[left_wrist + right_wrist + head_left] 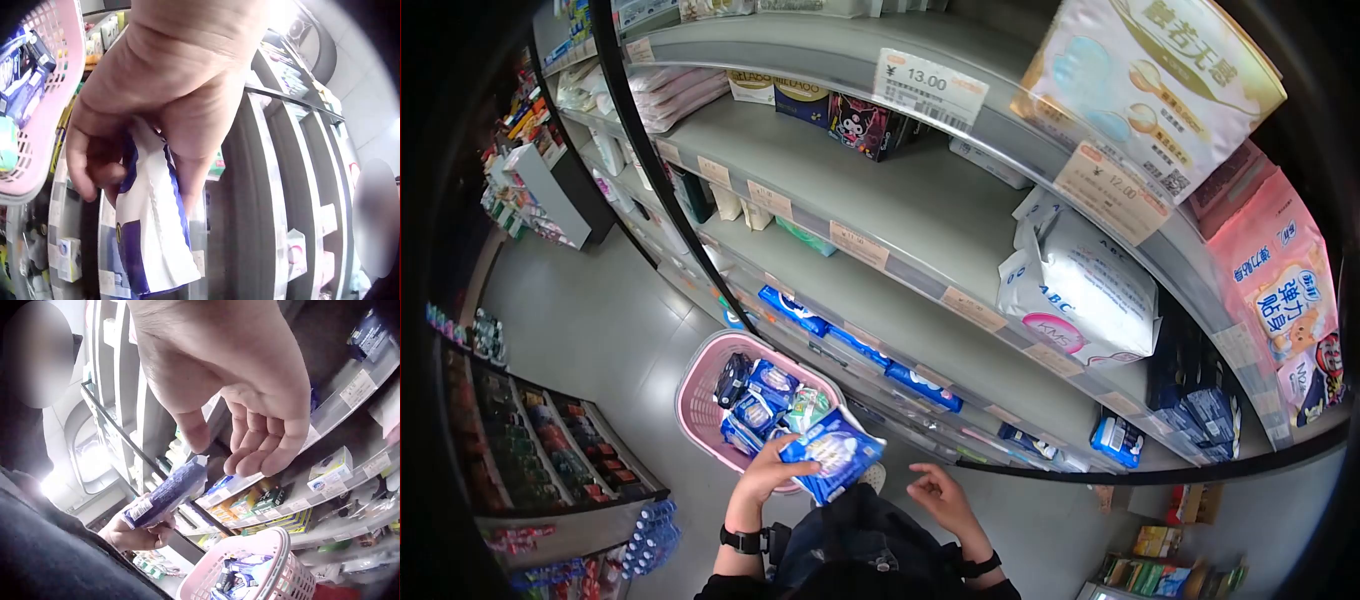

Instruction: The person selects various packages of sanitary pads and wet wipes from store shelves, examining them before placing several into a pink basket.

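Head view shows your left hand [772, 474] with its grip closed on a blue-and-white soft pack [836, 456], which you hold up beside the near end of the pink basket [689, 402], overlapping its rim from this angle. Left wrist view shows you pinching the pack along one edge, thumb on one side and fingers on the other. Your right hand [945, 498] hovers to the right of that pack, apart from it; its grip is relaxed, fingers loosely bent and thumb held away from them. Inside the basket, which stands on the floor [635, 345], you have several blue packs [772, 378] and a green-and-white pack [808, 408]. Ahead of you, a white ABC pack [1090, 290] sits on a grey shelf [880, 200], and more blue packs [923, 386] lie lower down. A price tag [930, 86] above reads 13.00.
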The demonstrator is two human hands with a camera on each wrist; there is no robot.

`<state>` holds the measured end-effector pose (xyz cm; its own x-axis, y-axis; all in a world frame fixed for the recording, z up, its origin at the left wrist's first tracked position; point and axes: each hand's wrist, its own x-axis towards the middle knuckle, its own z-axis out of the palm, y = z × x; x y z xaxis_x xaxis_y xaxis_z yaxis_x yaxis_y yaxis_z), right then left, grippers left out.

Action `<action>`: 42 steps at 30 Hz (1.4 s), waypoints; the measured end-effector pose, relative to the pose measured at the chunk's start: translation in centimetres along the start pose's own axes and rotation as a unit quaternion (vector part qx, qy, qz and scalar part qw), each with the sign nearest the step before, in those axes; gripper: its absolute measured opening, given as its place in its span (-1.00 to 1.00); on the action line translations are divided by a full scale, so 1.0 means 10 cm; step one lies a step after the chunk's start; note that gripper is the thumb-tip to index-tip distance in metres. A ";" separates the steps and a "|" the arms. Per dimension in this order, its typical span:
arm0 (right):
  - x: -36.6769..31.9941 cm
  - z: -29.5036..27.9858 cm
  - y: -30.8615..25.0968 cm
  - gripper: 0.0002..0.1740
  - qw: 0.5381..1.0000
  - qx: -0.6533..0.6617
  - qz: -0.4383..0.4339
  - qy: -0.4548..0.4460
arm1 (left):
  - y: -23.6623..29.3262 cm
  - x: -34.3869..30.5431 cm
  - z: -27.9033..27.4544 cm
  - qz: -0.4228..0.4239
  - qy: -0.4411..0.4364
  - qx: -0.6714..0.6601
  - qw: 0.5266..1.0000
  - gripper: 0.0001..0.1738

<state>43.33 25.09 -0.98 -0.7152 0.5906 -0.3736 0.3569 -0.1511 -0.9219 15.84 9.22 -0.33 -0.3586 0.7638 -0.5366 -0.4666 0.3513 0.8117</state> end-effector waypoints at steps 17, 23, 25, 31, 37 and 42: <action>0.22 -0.05 -0.32 -0.24 0.981 0.130 -0.013 -0.142 | 0.03 -0.15 0.62 0.083 -0.168 0.094 0.978 -0.32; 0.43 0.31 -0.43 -0.36 0.976 0.064 0.024 -0.209 | -0.02 -0.39 0.15 0.125 -0.050 0.109 0.985 -0.21; 0.47 0.52 -0.52 -0.38 0.975 0.039 0.026 -0.218 | -0.09 -0.48 -0.06 0.119 -0.025 0.079 0.989 -0.21; 0.58 1.39 -0.65 -0.41 0.975 0.016 0.029 -0.220 | -0.08 -0.88 -0.94 0.086 0.028 0.035 0.995 -0.29; 0.73 1.91 -0.73 -0.40 0.995 0.065 -0.013 -0.081 | -0.08 -1.20 -1.85 0.092 0.057 -0.075 0.991 -0.37; 0.81 1.62 -1.04 -0.51 0.984 0.066 -0.108 0.126 | -0.16 -1.34 -2.31 0.055 0.059 -0.067 0.994 -0.45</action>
<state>24.08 18.56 3.96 -0.5885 0.7951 -0.1463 0.1211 -0.0922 -0.9883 2.76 -14.09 0.25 -0.5022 0.7220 -0.4759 -0.5203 0.1873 0.8332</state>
